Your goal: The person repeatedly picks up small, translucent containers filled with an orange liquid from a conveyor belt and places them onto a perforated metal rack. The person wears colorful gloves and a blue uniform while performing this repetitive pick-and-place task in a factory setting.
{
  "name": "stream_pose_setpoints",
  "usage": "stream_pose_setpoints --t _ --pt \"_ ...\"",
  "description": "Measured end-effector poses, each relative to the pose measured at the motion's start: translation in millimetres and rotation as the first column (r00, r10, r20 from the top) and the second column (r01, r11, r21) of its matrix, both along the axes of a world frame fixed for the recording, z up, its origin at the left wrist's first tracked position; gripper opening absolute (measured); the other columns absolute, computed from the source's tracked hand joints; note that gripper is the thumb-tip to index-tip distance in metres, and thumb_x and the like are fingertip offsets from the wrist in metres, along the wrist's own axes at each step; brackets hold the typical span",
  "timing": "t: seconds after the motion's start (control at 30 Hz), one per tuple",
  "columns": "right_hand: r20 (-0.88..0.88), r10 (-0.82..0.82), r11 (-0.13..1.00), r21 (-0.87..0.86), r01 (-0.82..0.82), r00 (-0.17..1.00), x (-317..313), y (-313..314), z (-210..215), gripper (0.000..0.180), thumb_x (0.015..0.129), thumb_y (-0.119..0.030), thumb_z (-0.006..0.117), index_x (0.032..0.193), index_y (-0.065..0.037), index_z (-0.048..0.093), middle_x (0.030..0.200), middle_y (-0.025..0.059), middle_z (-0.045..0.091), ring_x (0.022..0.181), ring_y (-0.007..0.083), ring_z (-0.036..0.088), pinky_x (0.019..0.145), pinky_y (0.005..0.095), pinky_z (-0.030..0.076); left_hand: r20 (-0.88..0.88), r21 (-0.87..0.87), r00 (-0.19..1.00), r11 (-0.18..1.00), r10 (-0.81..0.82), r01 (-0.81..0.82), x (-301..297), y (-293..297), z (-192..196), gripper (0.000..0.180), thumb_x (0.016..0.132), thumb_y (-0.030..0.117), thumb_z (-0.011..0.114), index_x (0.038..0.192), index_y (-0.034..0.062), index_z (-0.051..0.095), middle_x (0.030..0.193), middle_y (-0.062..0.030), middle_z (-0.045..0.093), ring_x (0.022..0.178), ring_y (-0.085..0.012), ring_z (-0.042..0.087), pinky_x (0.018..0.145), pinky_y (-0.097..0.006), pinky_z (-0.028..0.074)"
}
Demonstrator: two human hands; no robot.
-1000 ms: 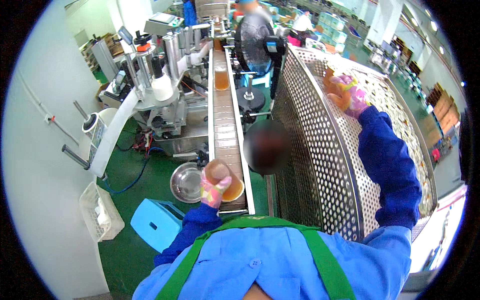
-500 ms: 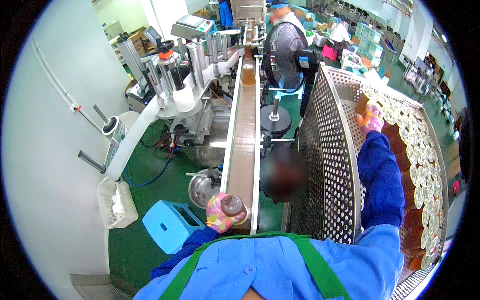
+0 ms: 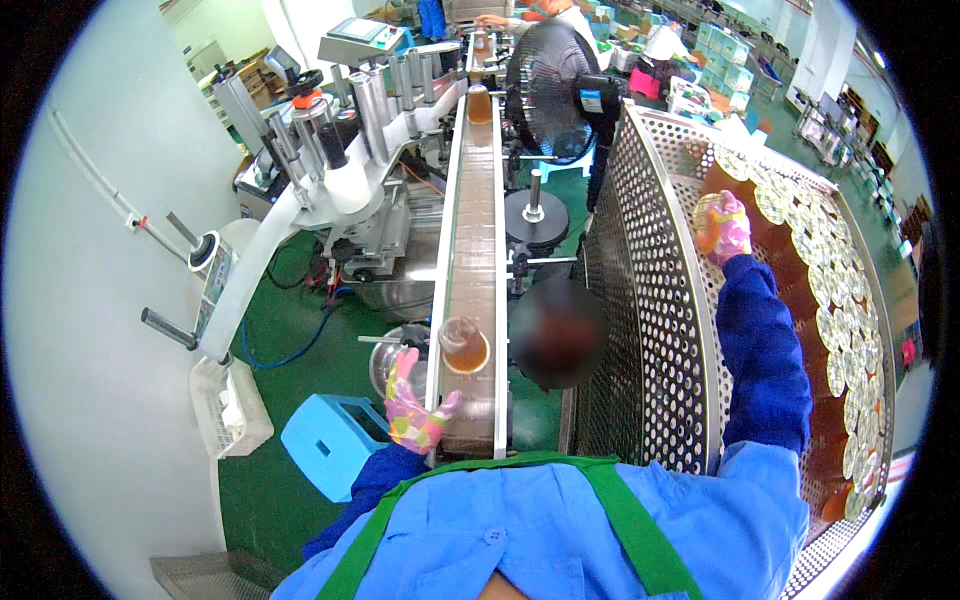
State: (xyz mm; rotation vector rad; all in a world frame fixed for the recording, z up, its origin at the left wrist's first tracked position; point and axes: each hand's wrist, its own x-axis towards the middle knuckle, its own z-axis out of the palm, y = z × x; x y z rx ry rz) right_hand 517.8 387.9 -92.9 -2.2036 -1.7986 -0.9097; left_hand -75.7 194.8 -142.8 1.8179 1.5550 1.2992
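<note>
A clear jar (image 3: 464,346) with amber contents stands on the conveyor belt (image 3: 472,235). Just below it, at the belt's left rail, my left hand (image 3: 418,408) is open in a pink-and-yellow patterned glove, fingers spread and apart from the jar. Over on the right, my right hand (image 3: 729,230), gloved alike, is closed around another jar (image 3: 706,222) inside the perforated metal bin (image 3: 655,290); the fingers partly hide it. Rows of similar jars (image 3: 812,250) with pale shiny tops and brown contents fill the bin's right side.
A labelling machine (image 3: 350,185) with rollers flanks the belt on the left. A black fan (image 3: 552,90) stands to its right. More jars (image 3: 479,105) ride farther up the belt, where a co-worker (image 3: 560,18) reaches in. A blue stool (image 3: 333,445) and white basket (image 3: 232,410) sit on the floor.
My left hand has let go of its jar, which now stands farther up the belt. My right hand has drawn a jar slightly away from the rows. The co-worker's arm now reaches over the belt.
</note>
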Motion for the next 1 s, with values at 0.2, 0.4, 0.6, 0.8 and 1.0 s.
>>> stream_pose_setpoints --t 0.2,0.4,0.6,0.8,1.0 --pt "-0.293 0.448 0.877 0.329 -0.350 0.845 -105 -56 102 0.034 0.058 -0.023 0.074 0.086 -0.010 0.060 0.102 0.0175 0.055 0.092 0.0349 0.056 0.078 0.0443 0.048 0.259 -0.004 0.956 0.989 -0.140 0.146 2 4 38 0.071 0.071 0.018 0.076 0.131 0.0012 0.042 0.132 -0.0150 0.047 0.126 -0.0276 0.044 0.109 -0.039 0.030" --pt "0.288 0.777 0.298 0.616 -0.730 0.560 -193 -103 179 0.037 0.053 -0.019 0.079 0.085 -0.017 0.061 0.108 0.0147 0.055 0.087 0.0347 0.057 0.074 0.0459 0.050 0.615 0.064 0.629 0.825 -0.476 0.562 58 28 110 0.081 0.074 0.033 0.072 0.137 0.0025 0.032 0.132 -0.0178 0.049 0.121 -0.0307 0.050 0.106 -0.042 0.035" --pt "0.315 0.943 -0.036 0.411 -0.911 0.105 -259 -135 163 0.036 0.073 -0.033 0.070 0.103 -0.018 0.055 0.118 0.0160 0.054 0.097 0.0305 0.060 0.068 0.0408 0.053 0.972 0.209 -0.117 0.523 -0.204 0.826 139 46 164 0.081 0.083 0.048 0.063 0.142 0.0057 0.029 0.137 -0.0140 0.046 0.122 -0.0296 0.049 0.104 -0.046 0.040" --pt "-0.080 0.995 0.074 0.152 -0.986 0.063 -240 -114 163 0.036 0.077 -0.037 0.069 0.103 -0.013 0.063 0.118 0.0114 0.058 0.107 0.0308 0.057 0.090 0.0458 0.046 1.000 0.015 -0.024 0.665 0.004 0.747 119 53 121 0.057 0.084 0.044 0.058 0.132 0.0145 0.046 0.127 -0.0118 0.054 0.117 -0.0332 0.053 0.095 -0.050 0.046" --pt "-0.072 0.154 0.961 0.241 -0.133 0.985 -30 -27 82 0.050 0.083 -0.041 0.060 0.109 0.001 0.060 0.109 0.0219 0.060 0.104 0.0381 0.055 0.089 0.0472 0.043 0.924 -0.214 0.383 0.809 -0.014 0.547 62 36 42 0.071 0.072 0.025 0.072 0.132 0.0063 0.040 0.119 -0.0106 0.054 0.113 -0.0262 0.053 0.099 -0.044 0.043"
